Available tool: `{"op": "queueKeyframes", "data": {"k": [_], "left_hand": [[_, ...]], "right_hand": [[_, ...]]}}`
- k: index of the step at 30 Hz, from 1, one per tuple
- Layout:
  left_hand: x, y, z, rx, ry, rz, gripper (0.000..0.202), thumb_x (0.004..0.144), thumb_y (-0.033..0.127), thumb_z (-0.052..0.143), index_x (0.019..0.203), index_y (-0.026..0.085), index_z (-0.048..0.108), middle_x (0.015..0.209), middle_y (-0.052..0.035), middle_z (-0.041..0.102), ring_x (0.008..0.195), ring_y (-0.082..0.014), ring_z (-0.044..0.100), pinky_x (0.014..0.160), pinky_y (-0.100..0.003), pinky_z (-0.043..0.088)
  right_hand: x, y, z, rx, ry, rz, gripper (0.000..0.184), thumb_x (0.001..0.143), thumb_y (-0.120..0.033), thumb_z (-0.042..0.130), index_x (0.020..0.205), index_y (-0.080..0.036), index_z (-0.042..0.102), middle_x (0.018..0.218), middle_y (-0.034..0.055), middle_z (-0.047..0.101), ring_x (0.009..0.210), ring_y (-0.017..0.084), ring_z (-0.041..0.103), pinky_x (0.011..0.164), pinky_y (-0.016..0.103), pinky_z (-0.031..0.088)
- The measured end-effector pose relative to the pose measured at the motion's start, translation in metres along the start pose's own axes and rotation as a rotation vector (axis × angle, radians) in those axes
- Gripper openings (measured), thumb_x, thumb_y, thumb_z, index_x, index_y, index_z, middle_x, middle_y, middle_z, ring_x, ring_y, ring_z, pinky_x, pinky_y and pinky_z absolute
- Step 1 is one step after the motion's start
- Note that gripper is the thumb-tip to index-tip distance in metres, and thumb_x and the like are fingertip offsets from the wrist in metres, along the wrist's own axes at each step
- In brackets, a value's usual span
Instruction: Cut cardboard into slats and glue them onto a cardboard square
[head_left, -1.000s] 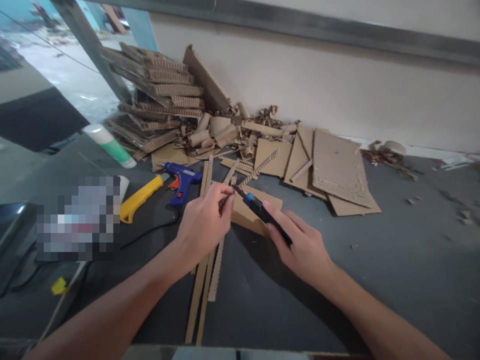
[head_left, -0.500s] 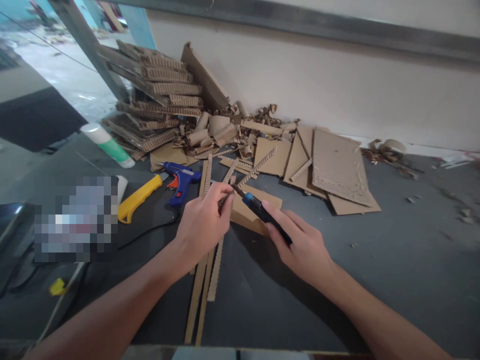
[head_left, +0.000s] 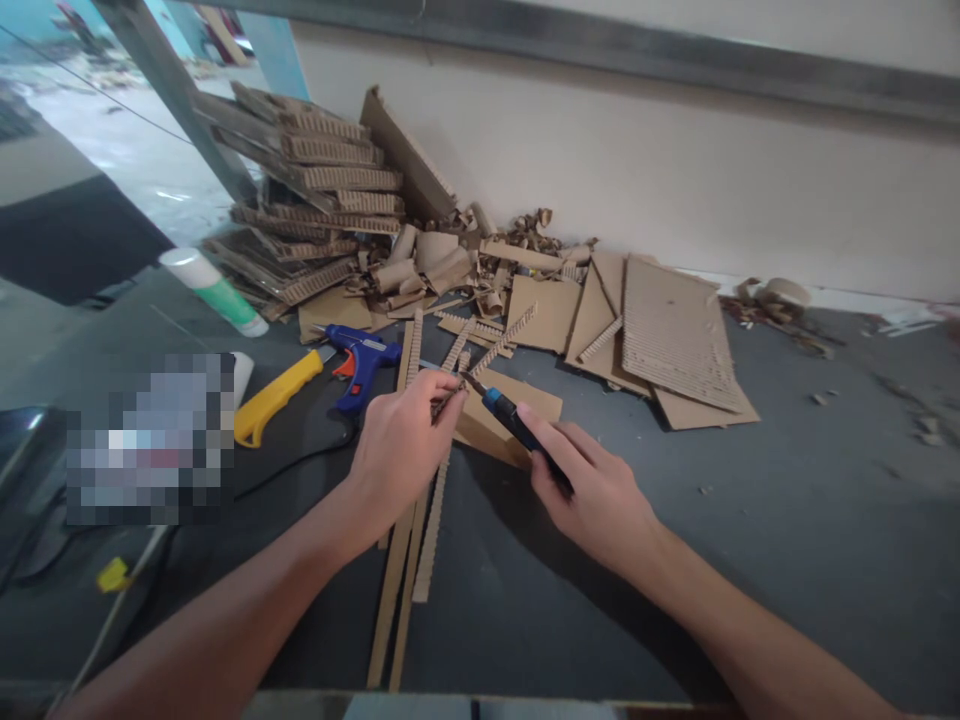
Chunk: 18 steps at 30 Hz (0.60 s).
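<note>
My left hand (head_left: 401, 450) is closed, its fingertips pinching the lower end of a thin notched cardboard strip (head_left: 501, 345) that slants up to the right. My right hand (head_left: 592, 495) grips a black utility knife with a blue collar (head_left: 504, 412). The knife's blade tip meets the strip right beside my left fingertips. Both hands hover over a flat cardboard piece (head_left: 510, 415) and several long cardboard strips (head_left: 409, 560) lying on the dark grey surface (head_left: 787, 520).
A blue glue gun (head_left: 360, 362) and a yellow-handled tool (head_left: 274, 400) lie to the left, with a green-and-white tube (head_left: 214, 290) behind. Stacked corrugated cardboard (head_left: 315, 200), curled scraps and flat sheets (head_left: 675, 335) line the white wall. A blurred patch sits at left.
Both hands and the knife have shifted slightly down and left; the grips stay the same. The strip's far end now sits a little lower.
</note>
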<state>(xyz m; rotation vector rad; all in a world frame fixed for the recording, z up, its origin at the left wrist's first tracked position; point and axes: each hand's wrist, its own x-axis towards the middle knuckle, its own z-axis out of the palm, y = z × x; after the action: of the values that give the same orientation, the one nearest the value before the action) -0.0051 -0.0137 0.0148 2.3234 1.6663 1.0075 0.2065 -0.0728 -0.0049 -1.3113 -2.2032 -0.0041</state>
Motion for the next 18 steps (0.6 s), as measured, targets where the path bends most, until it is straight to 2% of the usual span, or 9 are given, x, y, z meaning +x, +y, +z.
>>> {"op": "queueKeyframes", "data": {"k": [5, 9, 13, 18], "left_hand": [[0.0002, 0.0002, 0.0016, -0.036, 0.043, -0.015, 0.007, 0.087, 0.022, 0.065, 0.092, 0.017, 0.067, 0.079, -0.0020, 0.077, 0.070, -0.0180, 0.075, 0.065, -0.024, 0.056], [0.0013, 0.0002, 0.0027, -0.041, 0.048, -0.022, 0.006, 0.086, 0.021, 0.064, 0.091, 0.017, 0.066, 0.078, -0.0018, 0.076, 0.070, -0.0181, 0.074, 0.064, -0.024, 0.056], [0.0019, -0.0009, 0.0041, 0.000, 0.051, 0.022, 0.006, 0.087, 0.021, 0.063, 0.091, 0.018, 0.066, 0.078, -0.0025, 0.077, 0.069, -0.0182, 0.074, 0.063, -0.024, 0.055], [0.0000, -0.0023, 0.0065, 0.027, 0.032, 0.099, 0.007, 0.089, 0.020, 0.059, 0.093, 0.018, 0.064, 0.079, -0.0038, 0.077, 0.069, -0.0185, 0.074, 0.061, -0.024, 0.054]], "right_hand": [[-0.0010, -0.0001, 0.0009, -0.014, -0.024, -0.004, 0.048, 0.099, -0.018, 0.043, 0.147, -0.018, 0.042, 0.091, 0.0045, 0.065, 0.072, 0.014, 0.061, 0.051, 0.022, 0.047], [-0.0020, -0.0004, 0.0014, -0.046, -0.066, -0.028, 0.053, 0.100, -0.018, 0.041, 0.152, -0.020, 0.032, 0.102, 0.0080, 0.066, 0.080, 0.016, 0.063, 0.050, 0.021, 0.047], [-0.0029, -0.0015, 0.0018, -0.055, -0.085, -0.040, 0.056, 0.101, -0.017, 0.038, 0.156, -0.020, 0.025, 0.103, 0.0101, 0.065, 0.080, 0.017, 0.064, 0.051, 0.022, 0.049], [-0.0022, -0.0021, 0.0012, -0.021, -0.116, -0.006, 0.054, 0.102, -0.018, 0.037, 0.155, -0.018, 0.028, 0.100, 0.0111, 0.065, 0.078, 0.017, 0.063, 0.055, 0.023, 0.051]]}}
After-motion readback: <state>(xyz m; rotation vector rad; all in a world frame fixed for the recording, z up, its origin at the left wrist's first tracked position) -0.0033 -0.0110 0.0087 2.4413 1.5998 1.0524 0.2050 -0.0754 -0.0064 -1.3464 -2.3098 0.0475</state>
